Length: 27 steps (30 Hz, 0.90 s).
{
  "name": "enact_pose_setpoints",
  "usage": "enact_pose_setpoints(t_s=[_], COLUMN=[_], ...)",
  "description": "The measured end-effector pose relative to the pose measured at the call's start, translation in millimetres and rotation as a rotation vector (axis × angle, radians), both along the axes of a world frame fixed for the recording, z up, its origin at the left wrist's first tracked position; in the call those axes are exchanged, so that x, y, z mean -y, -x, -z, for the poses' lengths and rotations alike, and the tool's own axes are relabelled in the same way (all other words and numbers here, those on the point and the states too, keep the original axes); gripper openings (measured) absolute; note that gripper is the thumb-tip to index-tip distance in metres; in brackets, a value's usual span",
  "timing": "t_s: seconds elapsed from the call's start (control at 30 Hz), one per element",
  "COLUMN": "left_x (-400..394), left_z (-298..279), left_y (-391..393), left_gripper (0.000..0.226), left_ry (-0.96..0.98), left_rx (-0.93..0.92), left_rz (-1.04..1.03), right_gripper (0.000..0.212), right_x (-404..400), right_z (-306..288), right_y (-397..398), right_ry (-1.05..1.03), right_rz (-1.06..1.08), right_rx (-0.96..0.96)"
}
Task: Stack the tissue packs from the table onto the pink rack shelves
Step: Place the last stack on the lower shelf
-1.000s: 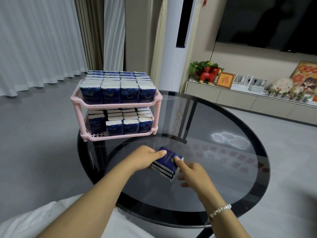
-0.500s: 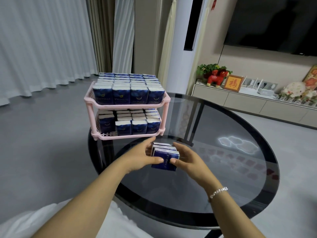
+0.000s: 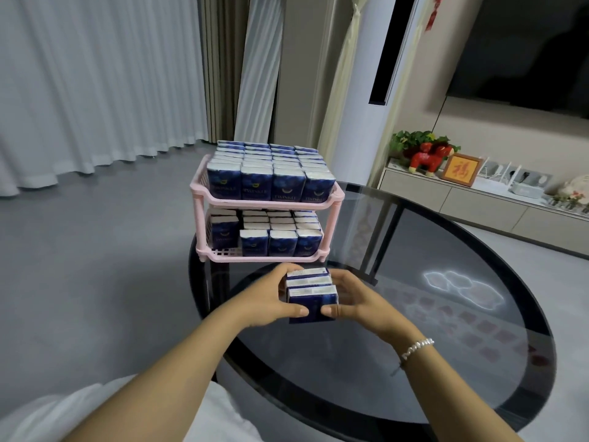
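Both hands on a bundle of tissue packs

Left hand and right hand grip its sides with curled fingers — thumbs across the front — near the pink rack.

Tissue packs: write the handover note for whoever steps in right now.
Left hand and right hand together grip a small bundle of tissue packs from both sides, just in front of the pink rack on the glass table.
Done: top shelf looks full; bottom shelf mostly filled, with bare grid at its front left corner.
Left: put the held bundle on the bottom shelf, probably in that gap. No other loose packs show on the table.
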State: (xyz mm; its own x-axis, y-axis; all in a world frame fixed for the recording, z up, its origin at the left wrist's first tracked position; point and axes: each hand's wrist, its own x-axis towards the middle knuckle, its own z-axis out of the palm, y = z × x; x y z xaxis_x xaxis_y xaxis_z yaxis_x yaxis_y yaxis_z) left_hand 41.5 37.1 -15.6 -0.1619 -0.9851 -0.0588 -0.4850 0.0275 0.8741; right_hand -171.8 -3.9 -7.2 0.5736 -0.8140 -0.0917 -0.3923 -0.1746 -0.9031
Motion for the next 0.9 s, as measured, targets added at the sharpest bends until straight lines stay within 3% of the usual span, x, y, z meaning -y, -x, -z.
enact_pose_setpoints(t_s=[0.17,0.33,0.53,0.73,0.9], left_x=[-5,-16,-20,-7,11], left_z=[-8,-6,6,20,22], left_y=[-26,-59,-88,-110,-124], left_gripper=[0.067,0.074,0.075,0.070,0.095], left_ry=[0.050,0.125,0.243,0.255,0.219], left_rx=[-0.151,-0.215,-0.210,-0.066,-0.089], left_rz=[-0.085,-0.217,-0.493,-0.749,-0.660], right_gripper=[0.070,0.060,0.067,0.078,0.078], right_x=[9,20,34,47,62], right_z=[-27,-48,-54,-45,-44], right_y=[-32,-78,-137,-169,-191], right_ry=[-0.007,0.077,0.271,0.494,0.576], right_rz=[-0.101,-0.193,-0.244,-0.187,-0.211], right_rx=[0.079,0.019,-0.086,-0.231,-0.264])
